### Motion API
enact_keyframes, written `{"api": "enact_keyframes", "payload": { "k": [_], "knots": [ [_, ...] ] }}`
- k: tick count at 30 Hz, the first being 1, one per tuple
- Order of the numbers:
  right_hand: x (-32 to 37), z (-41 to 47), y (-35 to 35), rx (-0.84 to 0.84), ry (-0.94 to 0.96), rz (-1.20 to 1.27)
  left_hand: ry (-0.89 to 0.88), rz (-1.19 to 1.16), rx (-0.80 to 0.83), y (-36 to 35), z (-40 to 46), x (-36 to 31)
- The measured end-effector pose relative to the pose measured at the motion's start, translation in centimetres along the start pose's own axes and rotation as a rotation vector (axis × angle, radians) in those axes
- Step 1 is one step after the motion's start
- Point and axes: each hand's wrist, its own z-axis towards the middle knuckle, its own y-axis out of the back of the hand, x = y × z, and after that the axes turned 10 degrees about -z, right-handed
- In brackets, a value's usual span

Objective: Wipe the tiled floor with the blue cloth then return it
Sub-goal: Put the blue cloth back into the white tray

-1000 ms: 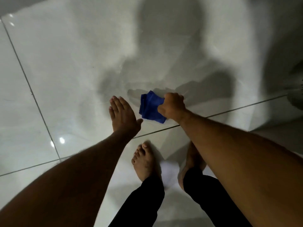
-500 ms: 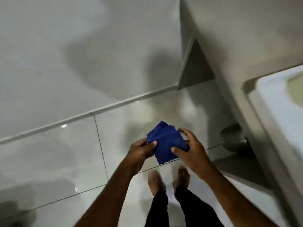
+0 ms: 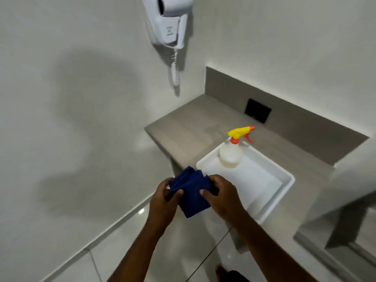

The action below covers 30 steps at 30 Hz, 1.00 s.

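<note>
I hold the folded blue cloth [image 3: 191,192] in mid-air with both hands, just in front of the near left corner of a white tray [image 3: 284,190]. My left hand [image 3: 162,202] pinches its left edge and my right hand [image 3: 222,197] grips its right side. The glossy tiled floor [image 3: 130,249] lies below, with one bare foot showing at the bottom edge.
The tray sits on a grey counter [image 3: 189,129] and holds a spray bottle [image 3: 234,149] with a yellow and red trigger. A white wall-mounted hair dryer [image 3: 168,19] with a coiled cord hangs above. A black socket [image 3: 257,113] sits in the backsplash.
A second ago my right hand pressed the cloth on the floor with the left hand flat beside it. Both hands then lifted the cloth, and the view rose to the counter and tray.
</note>
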Motion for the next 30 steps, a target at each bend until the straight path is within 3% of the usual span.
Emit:
{"api": "enact_keyframes", "payload": {
  "k": [10,17,23,30],
  "knots": [
    [-6.0,2.7,8.7,-0.12,-0.117,-0.183,-0.186,0.448,0.102,-12.2,3.5,-1.3],
    [-12.4,4.9,10.1,0.063,-0.255,-0.37,-0.084,0.895,0.248,-18.1,6.0,0.1],
    [-14.7,5.2,9.0,0.191,-0.264,-0.498,-0.057,1.258,0.246,-20.7,5.3,2.2],
    [-15.9,5.8,8.3,0.262,-0.227,-0.626,-0.067,1.411,0.237,-22.3,5.2,2.7]
  ]
}}
